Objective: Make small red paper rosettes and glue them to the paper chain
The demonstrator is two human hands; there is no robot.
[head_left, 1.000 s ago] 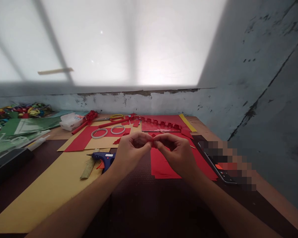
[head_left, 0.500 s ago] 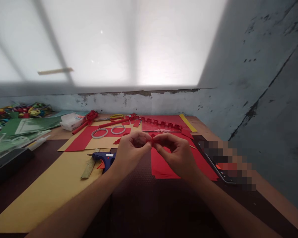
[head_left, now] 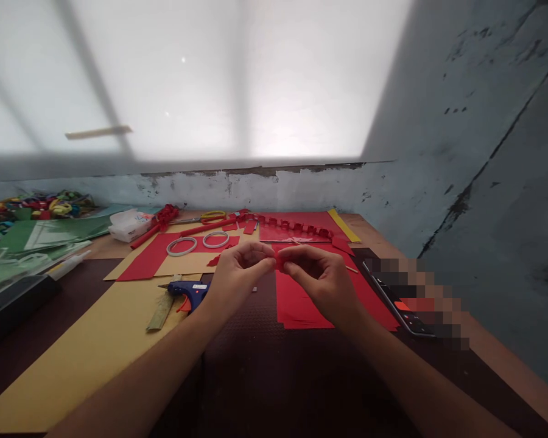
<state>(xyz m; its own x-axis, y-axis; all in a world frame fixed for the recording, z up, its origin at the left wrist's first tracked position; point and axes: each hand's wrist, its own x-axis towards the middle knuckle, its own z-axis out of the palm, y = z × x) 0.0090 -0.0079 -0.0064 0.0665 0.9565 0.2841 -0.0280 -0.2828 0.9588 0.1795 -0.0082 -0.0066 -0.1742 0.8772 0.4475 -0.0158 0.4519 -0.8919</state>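
My left hand [head_left: 237,274] and my right hand [head_left: 322,280] meet above the table, fingers curled. Between their fingertips they pinch a small red paper piece [head_left: 281,260]. Under my right hand lie red paper sheets [head_left: 301,304]. A blue glue gun [head_left: 187,291] rests on the table just left of my left wrist. A row of red paper loops [head_left: 296,228] lies on more red paper further back.
Two white rings [head_left: 198,242], yellow-handled scissors [head_left: 210,216] and a red tassel [head_left: 164,216] lie at the back. A long yellow sheet [head_left: 86,359] covers the left front. Green sheets [head_left: 41,234] and colourful clutter sit far left. A phone [head_left: 402,304] lies right.
Both hands keep working the small red piece; the fingers have shifted slightly and the view has moved a little to the right.
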